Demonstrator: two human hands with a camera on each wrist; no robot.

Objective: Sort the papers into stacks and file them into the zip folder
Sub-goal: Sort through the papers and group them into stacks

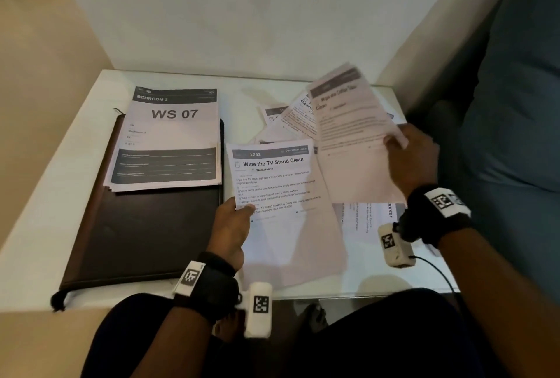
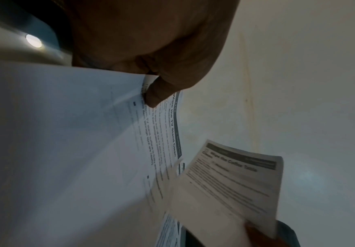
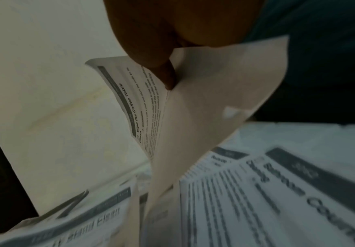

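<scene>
Leather-dark and shut, the zip folder (image 1: 142,226) lies flat at the left of the white table (image 1: 36,244), its long axis running away from the person, and serves as the landmark. On its far half sits a squared stack headed "WS 07" (image 1: 169,141). Just right of the folder, the left hand (image 1: 231,226) pinches the near-left edge of the "Wipe the TV Stand Clean" sheet (image 1: 272,177), thumb (image 2: 155,93) on the printed face, fingers hidden beneath. Further right, lifted clear of the table, the right hand (image 1: 409,159) pinches the "Wipe the Coffee Table Clean" sheet (image 1: 348,123) by its right edge, so the paper curls and hangs from that grip. Under and behind it, well right of the folder, loose papers (image 1: 288,120) lie fanned and unsorted. Judging by the matching headings, the lifted sheet belongs with the left hand's sheet, which lies leftward and nearer the person; the right hand is the one to carry it across. A pale wall (image 1: 242,13) backs the table; a blue-grey cushion (image 1: 521,89) rises at far right.
</scene>
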